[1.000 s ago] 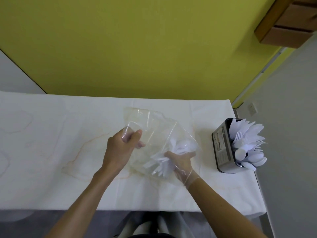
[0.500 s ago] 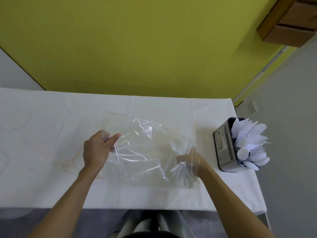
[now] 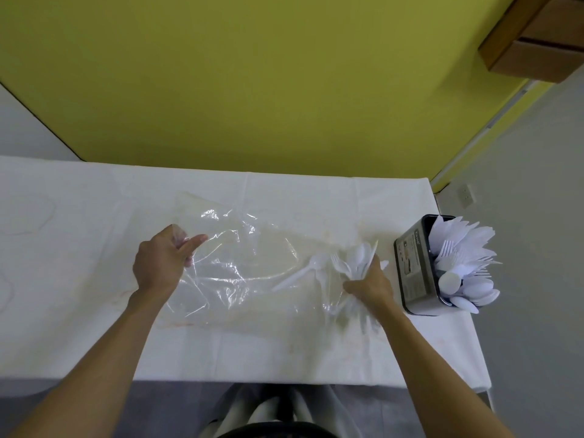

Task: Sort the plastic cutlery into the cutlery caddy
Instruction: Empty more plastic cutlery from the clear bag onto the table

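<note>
A clear plastic bag [image 3: 240, 263] lies stretched out flat on the white table [image 3: 79, 216]. My left hand [image 3: 161, 263] pinches the bag's left end. My right hand [image 3: 368, 286] grips a bundle of white plastic cutlery [image 3: 355, 260], forks and spoons, at the bag's right end. One loose white spoon [image 3: 300, 273] lies just left of the bundle. The dark cutlery caddy [image 3: 417, 263] stands at the table's right edge, holding several white spoons, forks and knives [image 3: 461, 257].
A yellow wall [image 3: 252, 74] runs along the table's far edge. The table's right edge drops off just past the caddy to a grey floor [image 3: 537, 279]. A wooden shelf [image 3: 537, 36] hangs at the upper right.
My left hand has pulled the bag out to the left and flattened it. My right hand has drawn the cutlery bundle rightward, nearer the caddy, and one spoon now lies loose.
</note>
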Motion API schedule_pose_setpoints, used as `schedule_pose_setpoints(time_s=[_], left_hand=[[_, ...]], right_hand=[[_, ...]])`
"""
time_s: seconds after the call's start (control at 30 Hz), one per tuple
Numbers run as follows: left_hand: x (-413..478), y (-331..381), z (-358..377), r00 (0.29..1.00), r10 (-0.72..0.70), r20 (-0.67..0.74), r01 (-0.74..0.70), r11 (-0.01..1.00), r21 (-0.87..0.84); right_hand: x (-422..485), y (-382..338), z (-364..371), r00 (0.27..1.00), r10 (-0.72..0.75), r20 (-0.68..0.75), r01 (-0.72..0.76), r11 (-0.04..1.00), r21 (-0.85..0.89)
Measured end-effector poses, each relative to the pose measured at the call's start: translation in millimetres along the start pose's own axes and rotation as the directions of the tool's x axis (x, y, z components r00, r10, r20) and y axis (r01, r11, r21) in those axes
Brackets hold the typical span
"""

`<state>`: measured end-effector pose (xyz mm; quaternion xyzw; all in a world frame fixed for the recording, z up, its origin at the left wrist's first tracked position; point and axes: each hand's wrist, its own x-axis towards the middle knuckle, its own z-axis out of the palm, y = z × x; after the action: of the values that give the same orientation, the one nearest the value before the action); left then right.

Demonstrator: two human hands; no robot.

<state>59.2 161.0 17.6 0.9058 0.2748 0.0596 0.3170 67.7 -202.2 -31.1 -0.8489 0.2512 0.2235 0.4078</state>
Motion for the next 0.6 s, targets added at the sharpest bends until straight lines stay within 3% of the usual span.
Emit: schedule_pose_setpoints(time_s=[0.07, 0.3, 0.4, 0.47, 0.53, 0.6], left_hand=[[1.0, -3.5, 2.1, 1.0, 0.005, -0.001, -0.005, 0.999, 0.049], [-2.1, -19.6, 15.0, 0.991, 0.083, -0.107, -0.057, 0.973, 0.225], [-9.0, -16.5, 20.7, 0.987, 0.024, -0.161, 0.008, 0.981, 0.195], [-18.1, -13.2, 28.8, 0.977, 0.039, -0.209, 0.011, 0.972, 0.235], [-30.6, -7.4, 40.1, 0.976, 0.13, -0.176, -0.079, 0.959, 0.273], [-47.0, -0.3, 55.9, 0.97, 0.243, -0.022, -0.23, 0.943, 0.238]], right_hand=[[-2.1, 4.5, 0.2, 0.998, -0.04, -0.039, 0.033, 0.988, -0.152], [-10.6, 17.6, 14.2, 0.967, -0.163, -0.197, 0.097, 0.946, -0.308], [-19.0, 27.8, 24.4, 0.824, -0.479, -0.304, 0.26, 0.795, -0.547], [-23.7, 40.0, 30.9, 0.707, -0.656, -0.264, 0.365, 0.659, -0.658], [-27.9, 49.6, 36.7, 0.614, -0.772, -0.164, 0.471, 0.525, -0.708], [-30.5, 52.6, 41.5, 0.574, -0.817, -0.054, 0.556, 0.438, -0.706]])
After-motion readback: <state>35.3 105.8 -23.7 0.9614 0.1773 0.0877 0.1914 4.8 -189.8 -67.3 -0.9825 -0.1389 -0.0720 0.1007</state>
